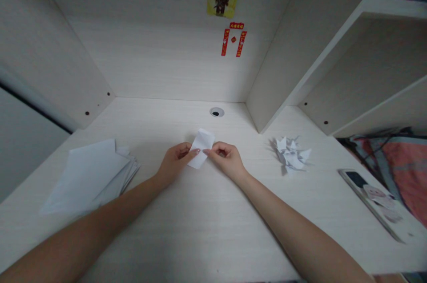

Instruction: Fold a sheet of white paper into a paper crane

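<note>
Between my two hands is a small folded piece of white paper [202,137], held tilted a little above the desk. My left hand [176,157] pinches its left edge, thumb on the near face and fingers curled behind. From the other side my right hand [227,157] grips the right edge, its thumb tip close to the left thumb near the paper's middle. The fingertips behind the paper are hidden. To the right of my right hand sits a cluster of folded white paper figures [291,154] with pointed tips.
A stack of white paper sheets [90,171] lies by my left forearm. At the right rest a phone-like flat object [370,203] and a red and grey cloth [403,171]. A cable hole [216,112] is near the back panel; an upright divider [276,69] stands at back right.
</note>
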### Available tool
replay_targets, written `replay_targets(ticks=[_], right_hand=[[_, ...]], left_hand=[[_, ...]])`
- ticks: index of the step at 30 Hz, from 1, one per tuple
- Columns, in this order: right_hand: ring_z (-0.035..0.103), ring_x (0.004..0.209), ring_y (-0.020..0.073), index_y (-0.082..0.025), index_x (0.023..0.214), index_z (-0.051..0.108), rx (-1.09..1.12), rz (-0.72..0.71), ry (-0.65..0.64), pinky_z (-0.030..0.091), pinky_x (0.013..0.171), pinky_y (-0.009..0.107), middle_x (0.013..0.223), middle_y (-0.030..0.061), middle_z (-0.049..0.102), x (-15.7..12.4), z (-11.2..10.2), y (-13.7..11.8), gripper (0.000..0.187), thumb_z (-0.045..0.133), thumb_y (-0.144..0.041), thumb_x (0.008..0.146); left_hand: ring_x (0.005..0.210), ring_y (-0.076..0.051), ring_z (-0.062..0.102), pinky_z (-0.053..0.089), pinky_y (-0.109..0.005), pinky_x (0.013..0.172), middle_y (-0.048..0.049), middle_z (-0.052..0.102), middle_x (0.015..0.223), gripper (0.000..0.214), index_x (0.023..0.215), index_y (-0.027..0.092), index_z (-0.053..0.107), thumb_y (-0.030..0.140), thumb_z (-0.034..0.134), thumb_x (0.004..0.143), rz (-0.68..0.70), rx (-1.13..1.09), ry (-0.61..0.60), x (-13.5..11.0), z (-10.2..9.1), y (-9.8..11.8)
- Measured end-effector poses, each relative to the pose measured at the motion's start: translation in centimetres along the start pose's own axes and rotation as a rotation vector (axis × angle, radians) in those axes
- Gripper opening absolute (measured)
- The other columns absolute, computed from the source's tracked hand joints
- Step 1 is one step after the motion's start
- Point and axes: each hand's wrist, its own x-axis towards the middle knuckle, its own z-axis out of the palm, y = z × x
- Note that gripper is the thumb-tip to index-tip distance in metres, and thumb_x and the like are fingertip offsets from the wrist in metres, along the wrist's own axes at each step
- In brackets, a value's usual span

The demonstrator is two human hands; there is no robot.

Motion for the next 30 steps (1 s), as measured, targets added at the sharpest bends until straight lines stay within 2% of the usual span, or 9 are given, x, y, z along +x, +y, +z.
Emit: replay_targets(ticks=[5, 11, 17, 22, 30], right_hand=[[0.047, 0.054, 0.0114, -0.017, 0.059, 0.060, -0.014, -0.021, -0.037, 0.036, 0.052, 0.024, 0.060, 0.0013, 0.058, -0.17, 0.12, 0.19, 0.028, 0.068, -0.043, 0.069], [0.049, 0.055, 0.0119, -0.017, 0.062, 0.064, -0.007, 0.032, 0.002, 0.038, 0.053, 0.025, 0.064, 0.0033, 0.063, -0.18, 0.04, 0.35, 0.026, 0.070, -0.042, 0.067], [0.052, 0.055, 0.0128, -0.017, 0.064, 0.069, 0.044, 0.065, 0.012, 0.039, 0.053, 0.025, 0.066, 0.0038, 0.066, -0.23, -0.06, 0.20, 0.025, 0.071, -0.042, 0.066], [0.054, 0.057, 0.0129, -0.018, 0.066, 0.071, 0.139, 0.093, 0.089, 0.040, 0.057, 0.026, 0.065, 0.0019, 0.067, -0.06, -0.19, -0.18, 0.021, 0.072, -0.039, 0.066], [0.056, 0.061, 0.0137, -0.020, 0.066, 0.072, 0.254, 0.114, 0.201, 0.041, 0.060, 0.027, 0.067, 0.0010, 0.068, 0.24, -0.34, -0.18, 0.016, 0.073, -0.036, 0.064]], left_hand=[[0.055, -0.011, 0.048, 0.031, -0.020, 0.048, 0.0012, 0.057, 0.061, 0.032, 0.077, 0.013, 0.066, 0.044, 0.061, 0.072, -0.041, 0.084, 0.000, -0.15, 0.20, 0.08], [0.049, -0.009, 0.041, 0.026, -0.020, 0.046, 0.0026, 0.053, 0.055, 0.033, 0.065, 0.012, 0.064, 0.045, 0.060, 0.071, -0.078, 0.143, 0.000, -0.25, 0.40, 0.85], [0.049, -0.009, 0.039, 0.025, -0.020, 0.045, 0.0030, 0.050, 0.055, 0.036, 0.063, 0.012, 0.061, 0.047, 0.058, 0.072, -0.097, 0.168, -0.034, -0.29, 0.39, 0.78], [0.050, -0.009, 0.039, 0.024, -0.020, 0.046, 0.0032, 0.047, 0.055, 0.038, 0.064, 0.013, 0.059, 0.050, 0.056, 0.073, -0.089, 0.246, -0.079, -0.21, 0.24, 0.54], [0.049, -0.009, 0.036, 0.021, -0.021, 0.045, 0.0037, 0.039, 0.052, 0.041, 0.057, 0.015, 0.048, 0.053, 0.053, 0.074, -0.058, 0.344, -0.090, -0.17, 0.25, 0.62]])
